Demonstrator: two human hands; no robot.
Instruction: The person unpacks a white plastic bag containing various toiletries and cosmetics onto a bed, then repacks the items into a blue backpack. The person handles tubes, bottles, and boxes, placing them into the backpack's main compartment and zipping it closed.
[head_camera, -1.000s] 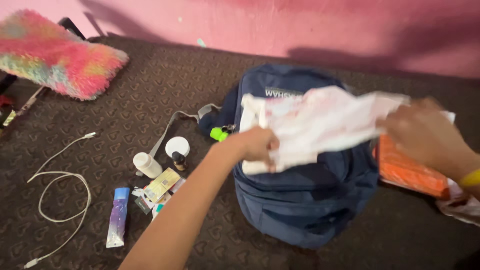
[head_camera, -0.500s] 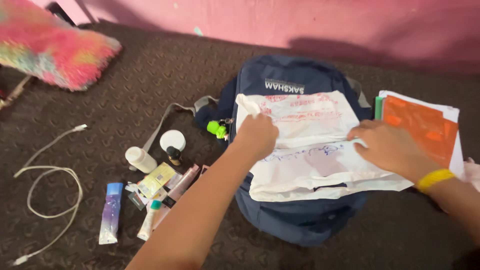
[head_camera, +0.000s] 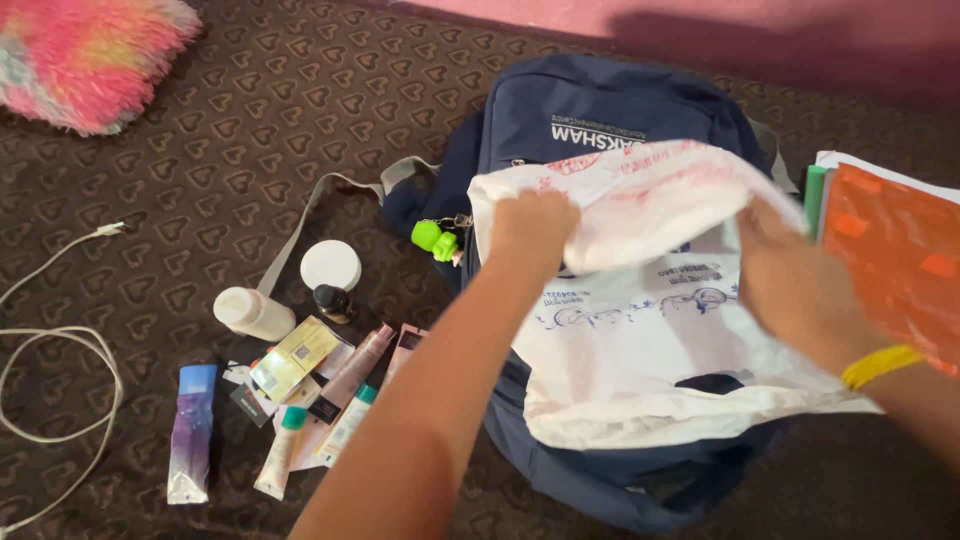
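A white plastic bag (head_camera: 650, 340) with red and blue print lies spread over a navy blue backpack (head_camera: 600, 110). My left hand (head_camera: 530, 230) pinches the bag's upper left edge and lifts it. My right hand (head_camera: 790, 280), with a yellow band at the wrist, grips the bag's right side where the top flap folds over. The upper part of the bag is curled back toward me, showing the blue print beneath. A green charm (head_camera: 432, 240) hangs at the backpack's left zipper.
Left of the backpack lie several small toiletries: a white bottle (head_camera: 252, 312), a white jar (head_camera: 331, 266), tubes (head_camera: 190, 432) and packets. A white cable (head_camera: 60, 400) curls at the far left. An orange folder (head_camera: 890, 250) with papers sits right. A fluffy pink pillow (head_camera: 80, 55) rests top left.
The bag went from held up in the air to laid flat on the backpack; now both hands fold its top edge downward. The camera has moved closer and lower.
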